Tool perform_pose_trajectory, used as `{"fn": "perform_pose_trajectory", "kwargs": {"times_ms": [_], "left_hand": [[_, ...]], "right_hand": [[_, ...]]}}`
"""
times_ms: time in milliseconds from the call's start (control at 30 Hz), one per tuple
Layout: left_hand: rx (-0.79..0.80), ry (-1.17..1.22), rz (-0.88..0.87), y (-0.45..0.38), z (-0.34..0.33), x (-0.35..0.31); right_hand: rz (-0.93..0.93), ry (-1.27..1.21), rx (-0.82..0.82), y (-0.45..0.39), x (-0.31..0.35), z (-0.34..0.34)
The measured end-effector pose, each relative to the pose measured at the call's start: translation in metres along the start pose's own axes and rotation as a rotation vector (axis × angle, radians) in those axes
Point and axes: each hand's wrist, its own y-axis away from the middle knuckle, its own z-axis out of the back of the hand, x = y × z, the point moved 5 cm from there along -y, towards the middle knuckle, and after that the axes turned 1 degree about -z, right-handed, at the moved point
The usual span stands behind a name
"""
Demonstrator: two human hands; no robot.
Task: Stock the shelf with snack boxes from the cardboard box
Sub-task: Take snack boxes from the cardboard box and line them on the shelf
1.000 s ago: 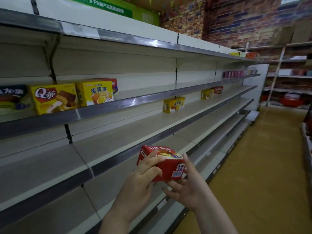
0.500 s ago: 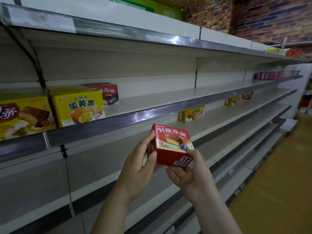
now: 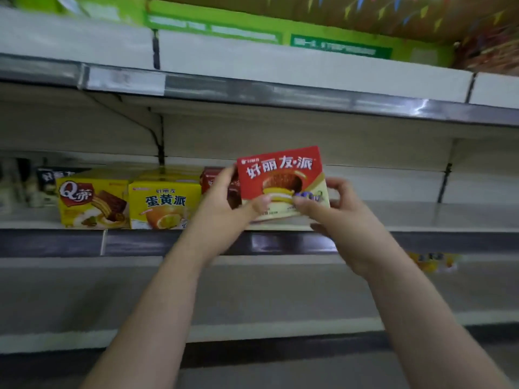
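Note:
A red snack box with white lettering and a chocolate pie picture stands upright at the front of the middle shelf. My left hand grips its left side, thumb on the front face. My right hand grips its lower right corner, thumb on the front. Another red box sits just behind and to the left, partly hidden by my left hand. The cardboard box is out of view.
On the same shelf to the left stand a yellow egg-yolk pie box, a yellow Q box and a dark box behind it. A yellow box lies on the shelf below. The top shelf edge hangs overhead.
Both hands have lifted the red box from below shelf level up to the middle shelf, beside the other boxes. My view has turned to face the shelf squarely.

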Motion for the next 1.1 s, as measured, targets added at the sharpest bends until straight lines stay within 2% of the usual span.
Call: {"fn": "perform_pose_trajectory", "kwargs": {"times_ms": [100,200,300,433,567,633,833,1100], "left_hand": [[-0.085,-0.185,0.023,-0.035,0.009,0.002],[-0.109,-0.507,0.077,-0.056,0.006,0.013],[-0.062,-0.709,0.116,-0.063,-0.003,0.028],[-0.014,-0.841,0.135,-0.074,-0.012,0.046],[-0.014,-0.903,0.298,-0.093,-0.012,0.060],[-0.041,-0.851,0.301,-0.103,-0.013,0.068],[-0.243,-0.703,0.421,-0.119,-0.019,0.074],[-0.130,-0.750,0.398,-0.098,-0.030,0.069]], "right_hand": [[-0.015,0.164,0.126,-0.061,-0.005,-0.018],[-0.012,0.346,0.184,-0.096,-0.018,-0.042],[-0.033,0.449,0.179,-0.110,-0.031,-0.055],[-0.035,0.623,0.130,-0.126,-0.041,-0.071],[-0.120,0.675,0.115,-0.143,-0.043,-0.092],[-0.138,0.699,0.095,-0.149,-0.044,-0.098],[-0.163,0.737,0.046,-0.160,-0.045,-0.103],[-0.150,0.775,0.011,-0.144,-0.048,-0.099]]}}
